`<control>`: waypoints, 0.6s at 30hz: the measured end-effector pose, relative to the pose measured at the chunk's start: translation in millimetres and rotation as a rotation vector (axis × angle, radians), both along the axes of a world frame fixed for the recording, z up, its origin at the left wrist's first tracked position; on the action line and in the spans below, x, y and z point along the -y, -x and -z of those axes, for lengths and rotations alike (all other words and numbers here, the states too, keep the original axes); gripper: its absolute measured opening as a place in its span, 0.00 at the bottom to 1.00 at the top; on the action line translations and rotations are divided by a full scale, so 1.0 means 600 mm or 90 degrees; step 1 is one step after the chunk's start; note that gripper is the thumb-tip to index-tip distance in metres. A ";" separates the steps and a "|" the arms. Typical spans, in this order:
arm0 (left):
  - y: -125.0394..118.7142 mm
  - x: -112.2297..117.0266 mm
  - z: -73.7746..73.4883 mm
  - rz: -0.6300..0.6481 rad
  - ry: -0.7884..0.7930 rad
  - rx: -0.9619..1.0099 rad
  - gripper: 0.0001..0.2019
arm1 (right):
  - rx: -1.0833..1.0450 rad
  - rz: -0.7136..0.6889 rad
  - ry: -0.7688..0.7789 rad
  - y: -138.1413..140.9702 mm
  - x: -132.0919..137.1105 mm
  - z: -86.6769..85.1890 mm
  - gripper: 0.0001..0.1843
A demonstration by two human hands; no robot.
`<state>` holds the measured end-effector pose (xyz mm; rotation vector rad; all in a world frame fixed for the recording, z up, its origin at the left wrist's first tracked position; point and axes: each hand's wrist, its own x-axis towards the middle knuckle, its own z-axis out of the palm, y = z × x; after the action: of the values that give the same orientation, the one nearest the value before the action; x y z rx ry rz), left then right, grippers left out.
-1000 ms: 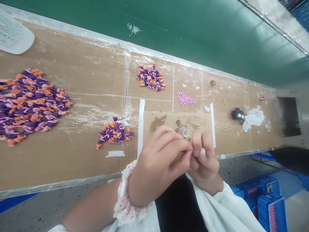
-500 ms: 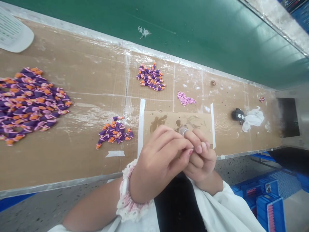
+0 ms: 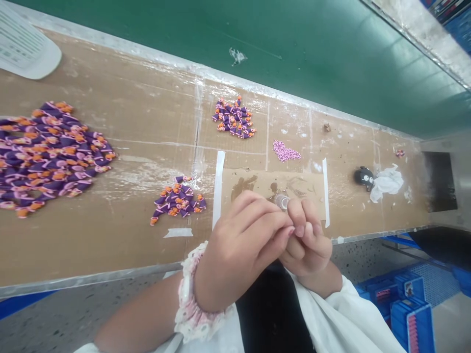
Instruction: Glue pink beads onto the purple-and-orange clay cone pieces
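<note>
Fingertips together, my left hand and my right hand meet above the near edge of the table. Both are closed in a pinch, and whatever lies between the fingers is hidden. Just beyond them a small clear round object rests on a taped cardboard sheet with dark wet smears. A pile of tiny pink pieces lies behind that sheet. Left of it are two piles of small purple, pink and orange figures, a near pile and a far pile.
A much larger heap of the same figures spreads at the left, below a white plastic piece. To the right sit a black object with white eyes and a crumpled white tissue. Blue crates stand low at the right.
My hands stay together with slight finger shifts; the right fingers have drawn back a little, showing more of the clear round object. The view has shifted slightly.
</note>
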<state>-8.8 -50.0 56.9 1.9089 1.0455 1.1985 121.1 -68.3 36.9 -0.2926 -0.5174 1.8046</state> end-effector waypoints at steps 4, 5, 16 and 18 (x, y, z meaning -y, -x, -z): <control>0.001 0.002 0.001 0.004 -0.003 0.000 0.07 | 0.030 0.020 -0.006 0.003 0.003 -0.003 0.20; 0.000 0.002 0.001 0.005 -0.002 0.004 0.07 | 0.038 0.023 -0.005 0.003 0.003 -0.004 0.20; 0.003 0.002 0.000 0.026 0.034 0.023 0.07 | -0.102 -0.054 0.051 -0.001 0.002 -0.006 0.19; 0.004 0.001 0.000 0.037 0.055 0.022 0.07 | -0.140 -0.072 0.061 -0.002 -0.001 -0.004 0.19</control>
<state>-11.5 -50.5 57.1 1.8332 1.0006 1.1312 122.6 -67.8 39.5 -0.1304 -0.2978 1.9469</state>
